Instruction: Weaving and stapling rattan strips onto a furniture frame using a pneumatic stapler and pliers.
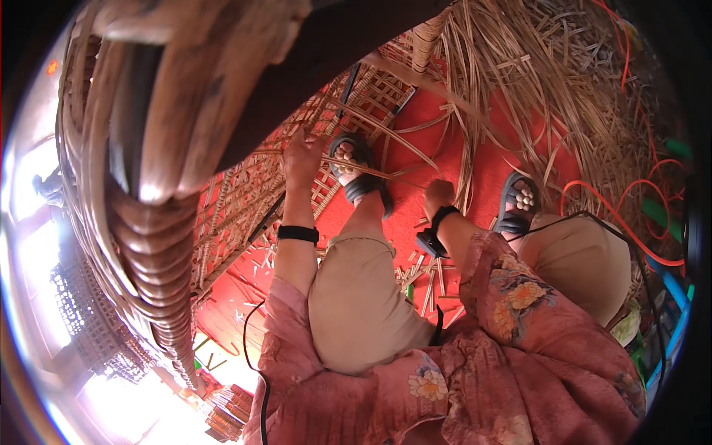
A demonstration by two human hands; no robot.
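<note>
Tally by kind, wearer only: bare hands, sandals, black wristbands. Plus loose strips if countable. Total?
Hands: 2 (left hand, right hand)
Sandals: 2 (left sandal, right sandal)
Black wristbands: 2 (left wristband, right wristband)
Total: 6
Loose tan strips: too many and overlapping to count; left out.

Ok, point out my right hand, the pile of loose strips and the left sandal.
Right hand (438, 196): head view, back of the hand.
Loose strips (523, 78): head view, middle of the pile.
Left sandal (365, 185): head view, its dark strap.
</note>
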